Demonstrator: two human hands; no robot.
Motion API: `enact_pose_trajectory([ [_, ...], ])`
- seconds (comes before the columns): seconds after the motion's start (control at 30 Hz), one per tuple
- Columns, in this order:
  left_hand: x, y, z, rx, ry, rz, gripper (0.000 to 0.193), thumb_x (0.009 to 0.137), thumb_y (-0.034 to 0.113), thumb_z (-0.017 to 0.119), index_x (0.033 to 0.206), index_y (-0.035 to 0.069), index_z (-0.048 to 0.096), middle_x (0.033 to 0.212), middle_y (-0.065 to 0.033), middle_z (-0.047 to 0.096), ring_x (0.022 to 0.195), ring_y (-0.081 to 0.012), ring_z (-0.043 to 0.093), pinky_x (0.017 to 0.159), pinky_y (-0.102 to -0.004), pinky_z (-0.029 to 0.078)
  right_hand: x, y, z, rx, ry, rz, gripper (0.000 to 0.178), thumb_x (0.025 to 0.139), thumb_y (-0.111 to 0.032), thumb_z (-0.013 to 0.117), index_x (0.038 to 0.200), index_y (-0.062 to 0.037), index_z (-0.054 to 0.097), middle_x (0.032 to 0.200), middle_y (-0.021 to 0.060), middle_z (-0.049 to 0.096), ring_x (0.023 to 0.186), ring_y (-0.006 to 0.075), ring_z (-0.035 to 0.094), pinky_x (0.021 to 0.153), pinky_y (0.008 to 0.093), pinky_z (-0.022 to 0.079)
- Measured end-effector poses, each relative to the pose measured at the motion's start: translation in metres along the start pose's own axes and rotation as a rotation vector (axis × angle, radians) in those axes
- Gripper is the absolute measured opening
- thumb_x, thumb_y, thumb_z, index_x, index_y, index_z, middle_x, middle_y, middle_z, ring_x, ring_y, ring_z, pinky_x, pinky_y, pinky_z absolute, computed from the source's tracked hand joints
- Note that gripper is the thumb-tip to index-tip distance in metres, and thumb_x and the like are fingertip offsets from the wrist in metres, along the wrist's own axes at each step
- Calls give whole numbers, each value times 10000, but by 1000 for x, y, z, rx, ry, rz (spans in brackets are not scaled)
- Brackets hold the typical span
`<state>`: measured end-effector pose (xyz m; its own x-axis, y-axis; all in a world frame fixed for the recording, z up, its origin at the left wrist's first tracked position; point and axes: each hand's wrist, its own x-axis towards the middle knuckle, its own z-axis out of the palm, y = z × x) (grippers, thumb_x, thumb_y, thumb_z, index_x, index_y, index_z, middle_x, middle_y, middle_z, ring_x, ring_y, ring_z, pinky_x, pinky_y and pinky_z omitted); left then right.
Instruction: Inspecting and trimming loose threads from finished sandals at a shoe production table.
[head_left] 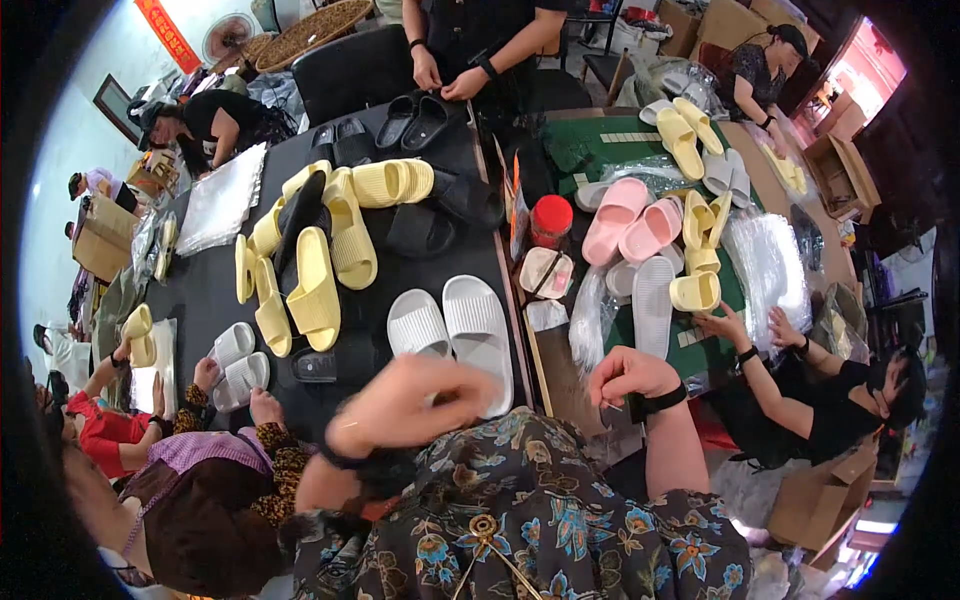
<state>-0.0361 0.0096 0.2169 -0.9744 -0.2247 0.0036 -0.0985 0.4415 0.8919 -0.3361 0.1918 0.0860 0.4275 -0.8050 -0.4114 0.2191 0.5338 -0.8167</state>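
A pair of light grey ribbed slide slippers lies right in front of me at the table edge: the left slipper (418,318) and the right slipper (476,315), toes pointing away. My left hand (420,400) is over the heel end of this pair, smeared by motion, so its fingers are unclear. Farther right, my right hand (632,378) is raised near the table edge with curled fingers pressed together. Something tiny and pale may show below its fingertips, too small to name. Both wrists wear dark bands.
Yellow slippers (315,290) and black slippers (420,230) lie piled ahead. On the green-topped right table are pink slippers (612,222), a red-lidded jar (551,218), a white tub (545,272) and clear plastic bags (765,270). Co-workers sit close on both sides; another person stands opposite.
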Motion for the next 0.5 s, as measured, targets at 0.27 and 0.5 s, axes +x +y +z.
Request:
enact_pose_trajectory([
  [0.27, 52, -121, 147, 39, 8, 96, 235, 764, 65, 624, 997, 31, 623, 815, -145, 610, 720, -292, 610, 644, -370, 483, 34, -6, 37, -39, -44, 3, 165, 794, -48, 587, 908, 32, 675, 767, 52, 644, 624, 76, 566, 590, 194, 448],
  [0.5, 54, -144, 143, -100, 229, -38, 122, 828, 115, 628, 893, 27, 681, 728, -117, 620, 657, -218, 619, 597, -318, 475, 69, 59, -7, -150, 683, -201, 268, 809, -46, 534, 1051, -12, 643, 853, 75, 667, 720, 135, 624, 636, 250, 491],
])
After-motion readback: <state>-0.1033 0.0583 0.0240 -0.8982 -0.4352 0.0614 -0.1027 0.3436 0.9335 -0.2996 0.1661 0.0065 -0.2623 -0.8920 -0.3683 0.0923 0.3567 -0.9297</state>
